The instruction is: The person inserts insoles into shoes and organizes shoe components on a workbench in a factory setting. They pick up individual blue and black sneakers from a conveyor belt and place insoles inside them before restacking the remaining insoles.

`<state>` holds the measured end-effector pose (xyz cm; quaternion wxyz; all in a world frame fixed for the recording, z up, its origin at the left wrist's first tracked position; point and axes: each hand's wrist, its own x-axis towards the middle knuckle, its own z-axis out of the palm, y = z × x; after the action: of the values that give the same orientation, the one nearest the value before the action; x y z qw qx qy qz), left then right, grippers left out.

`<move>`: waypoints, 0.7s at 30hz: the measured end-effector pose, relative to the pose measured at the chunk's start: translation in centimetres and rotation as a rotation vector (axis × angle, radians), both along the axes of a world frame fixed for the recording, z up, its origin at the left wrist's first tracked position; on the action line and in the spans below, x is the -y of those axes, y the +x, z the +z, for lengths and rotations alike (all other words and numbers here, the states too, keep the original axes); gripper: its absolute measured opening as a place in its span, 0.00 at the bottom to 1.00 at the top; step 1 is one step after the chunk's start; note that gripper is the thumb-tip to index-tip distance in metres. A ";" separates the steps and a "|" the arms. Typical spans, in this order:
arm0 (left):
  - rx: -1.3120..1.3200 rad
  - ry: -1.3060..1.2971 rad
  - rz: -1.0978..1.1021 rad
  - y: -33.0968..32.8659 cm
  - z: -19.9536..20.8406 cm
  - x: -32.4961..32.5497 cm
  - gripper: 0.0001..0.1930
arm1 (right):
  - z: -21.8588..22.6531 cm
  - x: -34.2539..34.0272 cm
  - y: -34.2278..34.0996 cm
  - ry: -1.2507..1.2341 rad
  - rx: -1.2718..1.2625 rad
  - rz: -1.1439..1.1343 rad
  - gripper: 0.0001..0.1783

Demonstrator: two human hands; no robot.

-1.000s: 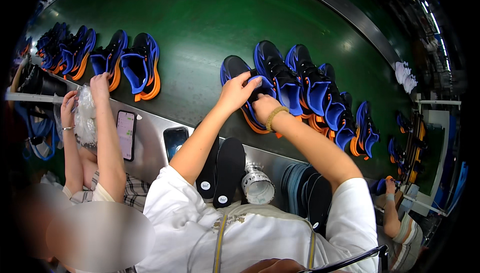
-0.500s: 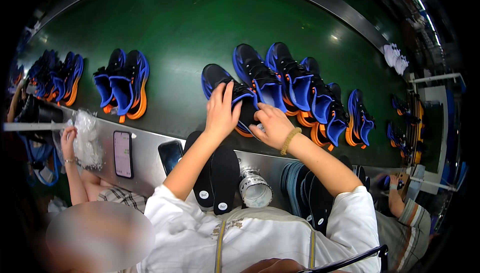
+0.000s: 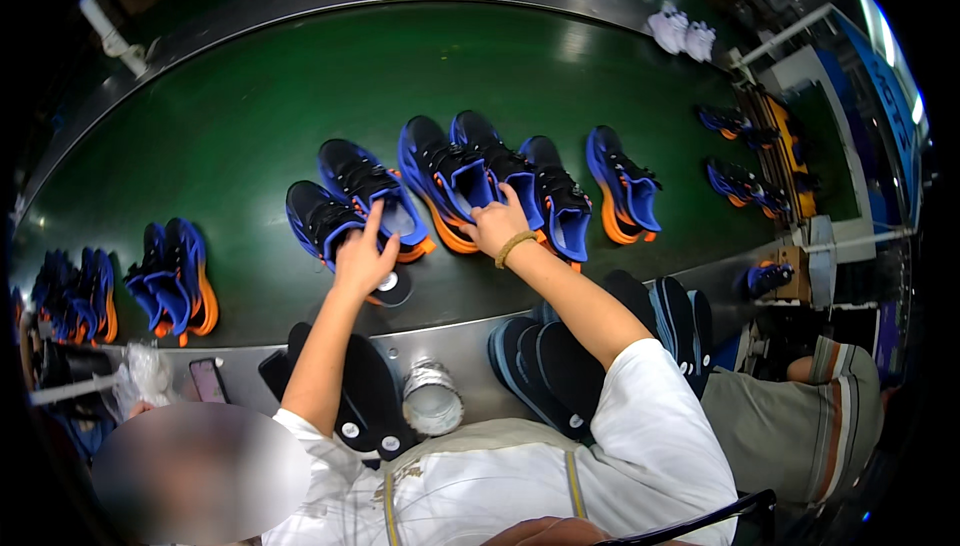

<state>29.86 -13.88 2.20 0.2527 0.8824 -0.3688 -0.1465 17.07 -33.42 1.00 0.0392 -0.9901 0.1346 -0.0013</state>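
Note:
My left hand rests at the opening of the leftmost black-and-blue sneaker in a group, index finger stretched out and thumb apart. Under that hand, the rounded heel end of a black insole with a white round label sticks out of the shoe; its front part is hidden. My right hand, with a yellow-brown band at its wrist, is closed on the collar of a middle sneaker. Its thumb and fingers lie between this shoe's opening and that of the neighbouring sneaker.
The sneakers stand on a green belt with a metal edge. Near me lie black insoles, more stacked insoles, a silver tape roll and a phone. A person sits at each side. More sneakers stand left.
My right hand has left the leftmost sneaker and reached right to a middle one. My left hand stays at the leftmost shoe. The whole view has turned, shifting the shoes left in the picture.

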 end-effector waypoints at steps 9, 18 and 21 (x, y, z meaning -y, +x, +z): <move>-0.289 -0.173 -0.265 -4.2 0.7 10.1 0.30 | 0.5 12.0 -9.8 -0.160 -0.156 -0.336 0.16; 0.429 -0.495 -0.135 -3.5 4.1 8.9 0.25 | 7.7 4.9 -8.3 0.274 0.512 -0.096 0.14; 0.323 -0.307 -0.203 -2.4 0.6 8.5 0.30 | 8.4 -2.3 -3.7 0.279 -0.113 -0.173 0.30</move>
<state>27.44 -22.36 2.81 0.3054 0.8041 -0.5091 0.0297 13.33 -31.12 9.37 0.1685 -0.9582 0.2204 0.0698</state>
